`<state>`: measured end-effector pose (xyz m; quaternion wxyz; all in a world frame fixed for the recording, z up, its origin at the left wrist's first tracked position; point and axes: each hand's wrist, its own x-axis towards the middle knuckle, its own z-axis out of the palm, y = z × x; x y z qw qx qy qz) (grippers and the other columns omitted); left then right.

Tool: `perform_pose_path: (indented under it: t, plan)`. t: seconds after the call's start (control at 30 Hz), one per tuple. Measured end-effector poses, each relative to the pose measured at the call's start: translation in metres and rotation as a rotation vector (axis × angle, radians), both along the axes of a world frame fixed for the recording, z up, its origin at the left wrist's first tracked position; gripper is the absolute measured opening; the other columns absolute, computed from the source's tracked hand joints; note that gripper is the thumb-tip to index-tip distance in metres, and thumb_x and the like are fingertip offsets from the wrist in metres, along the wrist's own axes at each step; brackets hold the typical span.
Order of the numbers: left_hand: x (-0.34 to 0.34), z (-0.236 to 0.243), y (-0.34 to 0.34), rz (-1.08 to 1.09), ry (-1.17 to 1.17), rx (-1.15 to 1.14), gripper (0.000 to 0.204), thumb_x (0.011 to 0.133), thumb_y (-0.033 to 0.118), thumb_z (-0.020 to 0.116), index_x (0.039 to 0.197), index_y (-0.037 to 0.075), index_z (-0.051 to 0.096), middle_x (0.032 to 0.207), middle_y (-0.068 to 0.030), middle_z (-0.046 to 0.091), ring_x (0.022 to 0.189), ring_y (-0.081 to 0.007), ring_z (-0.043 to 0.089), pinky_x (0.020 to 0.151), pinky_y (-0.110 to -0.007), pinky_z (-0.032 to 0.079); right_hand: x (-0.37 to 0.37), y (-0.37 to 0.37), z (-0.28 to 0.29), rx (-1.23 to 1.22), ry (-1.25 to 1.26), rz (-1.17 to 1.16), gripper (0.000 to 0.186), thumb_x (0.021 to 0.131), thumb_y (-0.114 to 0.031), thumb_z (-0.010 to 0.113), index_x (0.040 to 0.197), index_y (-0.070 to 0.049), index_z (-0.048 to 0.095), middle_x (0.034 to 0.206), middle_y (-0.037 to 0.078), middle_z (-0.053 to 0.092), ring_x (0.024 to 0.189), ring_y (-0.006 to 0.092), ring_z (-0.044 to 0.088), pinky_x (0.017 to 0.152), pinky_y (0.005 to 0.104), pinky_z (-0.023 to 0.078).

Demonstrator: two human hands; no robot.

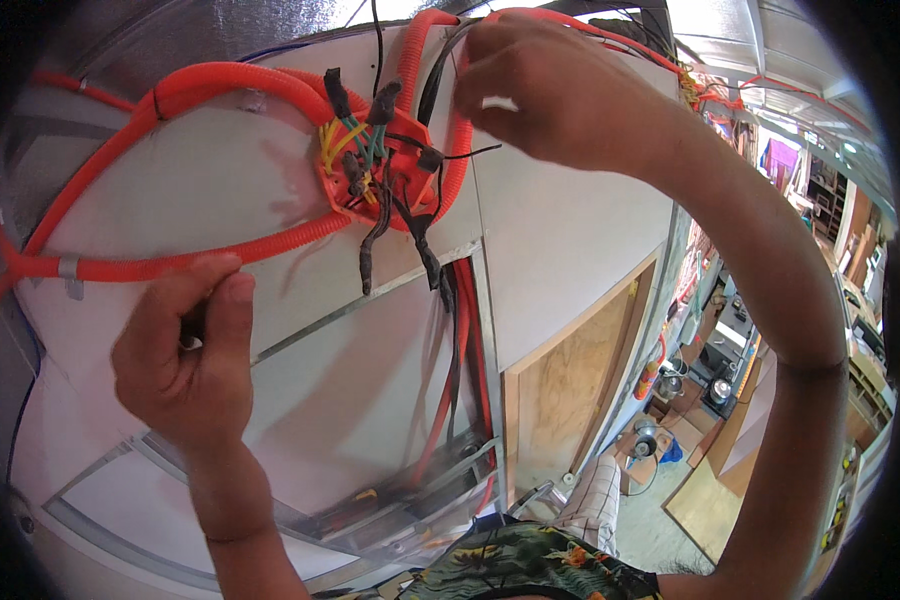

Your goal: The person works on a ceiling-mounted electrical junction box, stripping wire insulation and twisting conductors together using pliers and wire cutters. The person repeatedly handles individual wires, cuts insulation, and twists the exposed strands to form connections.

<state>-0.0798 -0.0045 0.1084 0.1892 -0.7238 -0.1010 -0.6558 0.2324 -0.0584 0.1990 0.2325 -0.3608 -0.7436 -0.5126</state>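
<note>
View: I look at the only view, the head camera, down along a white wall (pixel 560 220) where two bare hands work.
Box: an open orange junction box (pixel 410 170) is on the upper wall; orange corrugated conduit (pixel 170 268) runs from it to the left, and other lengths curve above.
Wires: green, yellow and black wires come out of the box; several wire ends (pixel 367 270) are wrapped in black and hang down.
Left hand: the left hand (pixel 185 350) has thumb and forefinger pinched close together, at the lower edge of the conduit; whether something is between them, I cannot tell.
Right hand: the right hand (pixel 545 95) is raised with curled fingers, beside the black cables (pixel 435 85) and the conduit at the wall top; I cannot tell what it grasps.
Wall surface: the panels are smooth, with a thin seam; a grey metal strip (pixel 370 302) borders the lower part, and shadows fall there.
Wood: a pale brown panel (pixel 575 385) stands in a frame to the right.
Ceiling: silvery, wrinkled sheeting (pixel 200 30) covers the upper left.
Room: at right I see a pale floor (pixel 660 520), a wooden board (pixel 705 515), crowded shelves (pixel 825 210) and a purple cloth (pixel 782 158).
</note>
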Motion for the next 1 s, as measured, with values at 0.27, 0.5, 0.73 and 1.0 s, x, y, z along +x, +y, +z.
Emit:
perform_pose_path:
  t: [0.27,0.5,0.73,1.0]
  plan:
    - [0.029,0.076,-0.027,0.203,0.475,0.299,0.013,0.087,0.001,0.076,0.099,0.001,0.072,0.084,-0.0099,0.071,0.071,-0.0157,0.066,0.062,-0.029,0.051,-0.023,-0.010,-0.123,-0.621,1.541,0.581,0.022,0.095,-0.021,0.077,0.095,0.000,0.075,0.076,-0.002,0.065,0.065,0.0053,0.053,0.060,0.0260,0.045]
    - [0.090,0.099,-0.015,0.408,0.611,0.264,0.008,0.086,0.010,0.073,0.092,0.005,0.075,0.082,-0.0134,0.072,0.075,-0.0288,0.073,0.067,-0.039,0.056,-0.061,0.070,-0.146,-0.523,1.976,1.309,0.020,0.097,-0.019,0.072,0.109,-0.002,0.072,0.074,-0.002,0.058,0.059,0.0058,0.048,0.050,0.0230,0.037]
    - [0.136,0.096,-0.020,0.734,0.832,0.237,0.009,0.082,0.012,0.073,0.089,0.007,0.077,0.082,-0.0138,0.074,0.080,-0.0309,0.075,0.070,-0.042,0.060,-0.074,0.076,-0.150,-0.386,2.078,1.284,0.022,0.098,-0.019,0.072,0.107,0.000,0.071,0.075,-0.002,0.058,0.060,0.0056,0.046,0.051,0.0230,0.037]
    - [0.173,0.100,-0.008,0.780,0.877,0.231,0.009,0.081,0.009,0.073,0.087,0.004,0.077,0.090,-0.0159,0.076,0.086,-0.0322,0.077,0.069,-0.044,0.062,-0.071,0.069,-0.155,-0.412,2.055,1.159,0.020,0.099,-0.020,0.071,0.109,-0.002,0.068,0.074,-0.002,0.053,0.065,0.0076,0.048,0.056,0.0249,0.039]
